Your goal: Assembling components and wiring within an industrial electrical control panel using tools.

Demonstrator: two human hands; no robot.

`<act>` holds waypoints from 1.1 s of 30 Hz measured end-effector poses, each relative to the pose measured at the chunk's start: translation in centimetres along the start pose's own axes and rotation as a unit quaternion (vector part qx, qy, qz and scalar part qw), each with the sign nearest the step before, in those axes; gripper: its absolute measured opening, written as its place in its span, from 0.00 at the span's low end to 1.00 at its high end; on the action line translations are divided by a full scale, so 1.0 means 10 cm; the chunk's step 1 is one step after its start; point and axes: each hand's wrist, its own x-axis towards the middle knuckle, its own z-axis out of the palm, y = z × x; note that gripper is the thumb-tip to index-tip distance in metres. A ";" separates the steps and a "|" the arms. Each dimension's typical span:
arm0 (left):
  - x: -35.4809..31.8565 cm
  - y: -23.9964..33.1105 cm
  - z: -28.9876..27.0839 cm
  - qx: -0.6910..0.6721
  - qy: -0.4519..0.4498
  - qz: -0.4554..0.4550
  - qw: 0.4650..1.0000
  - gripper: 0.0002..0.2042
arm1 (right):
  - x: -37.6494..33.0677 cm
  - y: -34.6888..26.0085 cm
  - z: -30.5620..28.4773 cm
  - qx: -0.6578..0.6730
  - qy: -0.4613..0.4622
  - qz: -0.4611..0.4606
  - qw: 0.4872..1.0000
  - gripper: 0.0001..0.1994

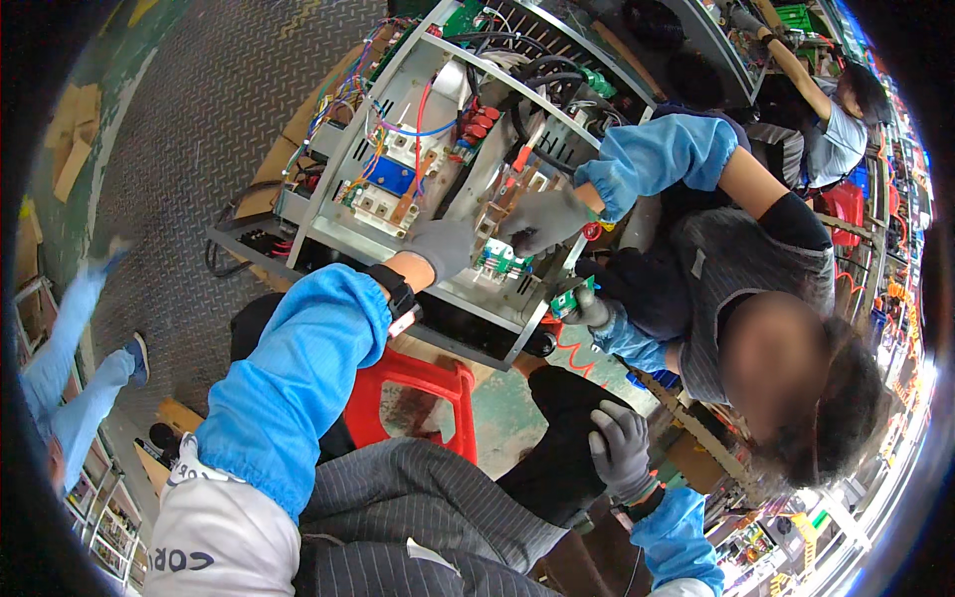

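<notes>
An open metal electrical cabinet (338,224) lies tilted in front of me, full of coloured wires, a blue component (393,177) and red terminals (477,121). My left hand (443,247), in a grey glove with a blue sleeve and a wrist band, reaches into its lower edge beside a green terminal block (497,261); its fingers are curled and what they hold is hidden. My right hand (622,450), also gloved, rests with fingers spread on a dark trouser leg. A co-worker's gloved hand (542,221) works right next to my left hand; their other hand (589,306) holds a small green part.
A red plastic stool (418,396) stands under the cabinet. The co-worker (736,269) leans in closely at the right. Another person in blue (70,368) is at the far left, a third (841,129) at the upper right. Cardboard (75,149) lies on the chequer-plate floor (199,119).
</notes>
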 end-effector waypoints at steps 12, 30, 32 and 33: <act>0.05 -0.04 0.10 0.019 0.032 0.011 0.999 0.10 | 0.06 0.02 0.05 0.031 -0.004 0.034 0.999 0.16; 0.10 -0.07 0.14 0.018 0.032 0.014 0.999 0.13 | 0.10 0.01 0.07 0.031 0.006 0.040 0.999 0.15; 0.07 -0.08 0.15 0.004 0.039 0.020 0.999 0.13 | 0.09 0.02 0.07 0.030 0.002 0.042 0.999 0.15; 0.08 -0.08 0.15 0.009 0.031 0.017 0.999 0.13 | 0.08 0.02 0.07 0.030 0.000 0.043 0.999 0.15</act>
